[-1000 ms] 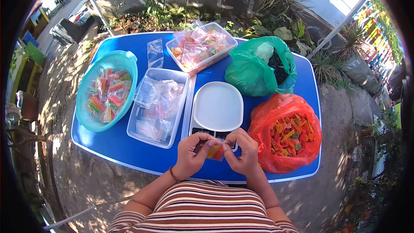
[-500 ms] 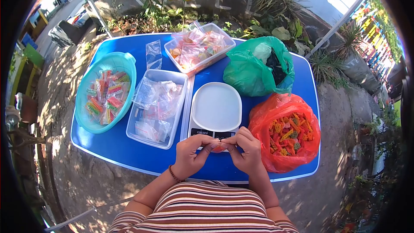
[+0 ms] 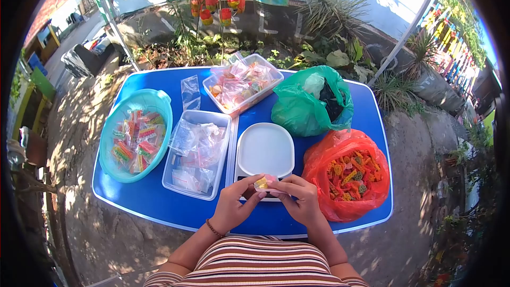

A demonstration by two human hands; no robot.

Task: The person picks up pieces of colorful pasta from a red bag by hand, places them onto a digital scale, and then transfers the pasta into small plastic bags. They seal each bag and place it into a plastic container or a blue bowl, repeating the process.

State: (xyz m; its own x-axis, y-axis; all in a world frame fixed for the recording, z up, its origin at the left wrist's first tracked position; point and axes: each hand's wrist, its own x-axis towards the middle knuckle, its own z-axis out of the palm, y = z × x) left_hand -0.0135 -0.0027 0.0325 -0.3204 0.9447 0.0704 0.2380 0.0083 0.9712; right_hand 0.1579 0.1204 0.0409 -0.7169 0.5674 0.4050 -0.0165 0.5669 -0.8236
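Note:
Between my two hands, over the front of a white kitchen scale [image 3: 265,151], is a small plastic packet [image 3: 262,183] with yellow and pinkish contents. My left hand [image 3: 236,202] pinches its left side between thumb and fingers. On the other side, my right hand [image 3: 298,195] grips it the same way. The scale's plate bears nothing, and my hands partly cover its front panel. Right of the scale sits a red plastic bag [image 3: 313,172] full of orange, yellow and dark ridged snack pieces.
A turquoise basin [image 3: 106,157] of filled packets stands at the left of the blue table [image 3: 143,202]. Beside it, a clear tub [image 3: 169,183] contains small plastic bags. Another tub [image 3: 245,107] with packets and a green bag [image 3: 297,109] stand behind. One plastic bag [image 3: 190,93] lies flat.
My view has tilted up, so the table sits lower. The packet in my hands is now turned upward, showing yellow contents; both hands still hold it.

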